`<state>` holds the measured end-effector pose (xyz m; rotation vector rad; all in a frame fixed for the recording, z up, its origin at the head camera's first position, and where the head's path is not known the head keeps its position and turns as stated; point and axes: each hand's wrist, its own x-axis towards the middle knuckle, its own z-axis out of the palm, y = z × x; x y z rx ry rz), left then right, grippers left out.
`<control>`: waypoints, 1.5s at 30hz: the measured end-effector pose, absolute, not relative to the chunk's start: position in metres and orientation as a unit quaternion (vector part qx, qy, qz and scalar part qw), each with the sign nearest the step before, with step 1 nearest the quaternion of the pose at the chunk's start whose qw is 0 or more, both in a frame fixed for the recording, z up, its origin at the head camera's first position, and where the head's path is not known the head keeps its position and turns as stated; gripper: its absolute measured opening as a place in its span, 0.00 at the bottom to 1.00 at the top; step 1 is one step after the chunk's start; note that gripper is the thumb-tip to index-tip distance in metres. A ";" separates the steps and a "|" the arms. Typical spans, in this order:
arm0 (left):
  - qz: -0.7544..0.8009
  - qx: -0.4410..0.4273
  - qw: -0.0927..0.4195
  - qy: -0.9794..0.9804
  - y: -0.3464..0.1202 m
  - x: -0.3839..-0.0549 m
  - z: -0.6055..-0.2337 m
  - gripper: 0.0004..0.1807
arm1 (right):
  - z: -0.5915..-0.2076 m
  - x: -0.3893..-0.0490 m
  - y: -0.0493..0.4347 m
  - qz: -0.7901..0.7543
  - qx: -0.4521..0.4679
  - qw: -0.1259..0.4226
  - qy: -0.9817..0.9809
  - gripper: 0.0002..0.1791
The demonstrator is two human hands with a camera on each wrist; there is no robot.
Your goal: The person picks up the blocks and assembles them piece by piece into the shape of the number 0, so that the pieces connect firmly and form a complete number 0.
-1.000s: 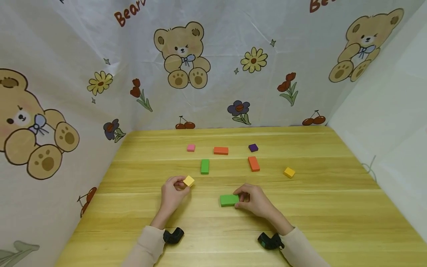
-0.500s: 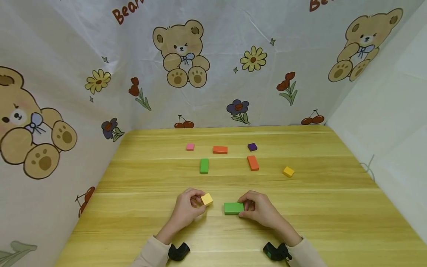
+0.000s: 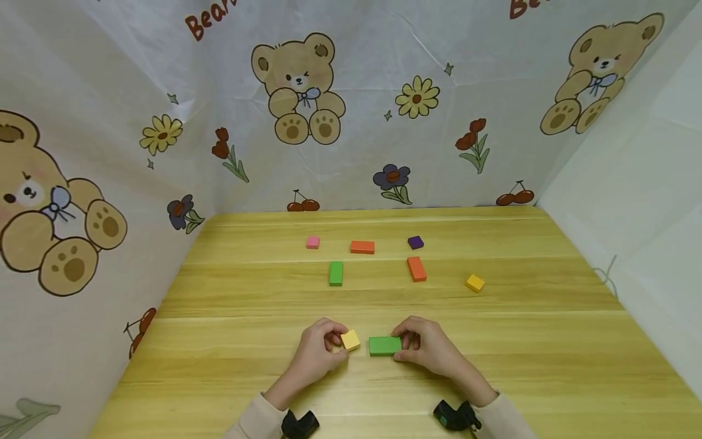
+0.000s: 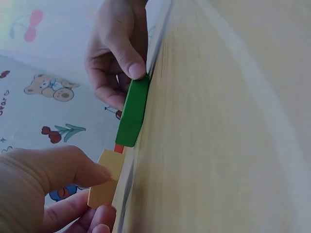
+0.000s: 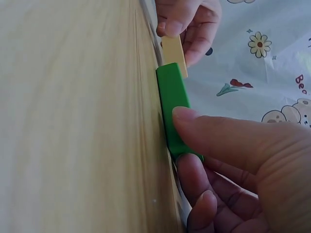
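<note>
Between thumb and fingers my left hand (image 3: 320, 349) pinches a small yellow block (image 3: 350, 340); in the left wrist view this yellow block (image 4: 106, 178) is tilted. My right hand (image 3: 425, 344) grips the right end of a longer green block (image 3: 381, 346), which lies flat on the table. A narrow gap separates the two blocks in the head view. From the right wrist, the green block (image 5: 172, 104) shows my thumb on its near part, with the yellow block (image 5: 173, 51) just beyond its far end.
Farther back on the wooden table (image 3: 247, 292) lie a second green block (image 3: 336, 274), a pink block (image 3: 312, 242), two orange blocks, one lengthwise (image 3: 417, 269) and one crosswise (image 3: 362, 247), a purple block (image 3: 415, 242) and another yellow block (image 3: 475, 283). A bear-print cloth (image 3: 351, 171) stands behind.
My left hand has carried the yellow block rightward and nearer to me, up close to the green block's left end. My right hand and the green block have shifted slightly nearer.
</note>
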<state>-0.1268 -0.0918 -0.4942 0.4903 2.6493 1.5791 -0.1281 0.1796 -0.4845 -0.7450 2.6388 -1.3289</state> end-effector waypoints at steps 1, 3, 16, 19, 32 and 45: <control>0.505 0.158 0.011 0.848 -0.091 -0.127 -0.495 0.16 | -0.484 -0.128 0.180 -0.435 -0.244 0.048 0.865 0.16; 0.502 0.161 0.012 0.849 -0.090 -0.126 -0.497 0.16 | -0.484 -0.128 0.180 -0.434 -0.243 0.049 0.866 0.16; 0.471 0.161 -0.020 0.867 -0.082 -0.126 -0.503 0.16 | -0.485 -0.128 0.179 -0.435 -0.248 0.048 0.864 0.16; 0.460 0.158 -0.028 0.873 -0.081 -0.127 -0.504 0.15 | -0.485 -0.128 0.179 -0.435 -0.249 0.047 0.864 0.16; 0.433 0.157 -0.041 0.887 -0.077 -0.126 -0.504 0.15 | -0.485 -0.127 0.178 -0.435 -0.242 0.049 0.866 0.16; 0.425 0.163 -0.055 0.889 -0.078 -0.126 -0.507 0.15 | -0.488 -0.128 0.179 -0.436 -0.250 0.039 0.864 0.17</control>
